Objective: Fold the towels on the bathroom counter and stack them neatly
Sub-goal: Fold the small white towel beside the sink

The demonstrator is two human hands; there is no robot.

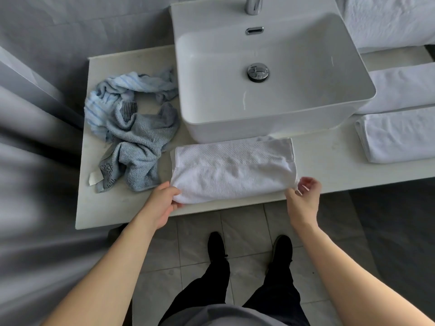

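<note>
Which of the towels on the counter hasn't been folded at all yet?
The blue towel, lying crumpled left of the sink. The white towels are all folded flat: one held at its near corners by both hands, the others at the right.

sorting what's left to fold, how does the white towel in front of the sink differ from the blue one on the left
The white towel lies flat, folded into a neat band; the blue towel is crumpled in a twisted heap. The left hand and the right hand pinch the white towel's near corners; nothing touches the blue towel. Both lie on the counter.

White basin (270, 109) with chrome tap (253, 4) above tiled floor (247, 231).
</note>
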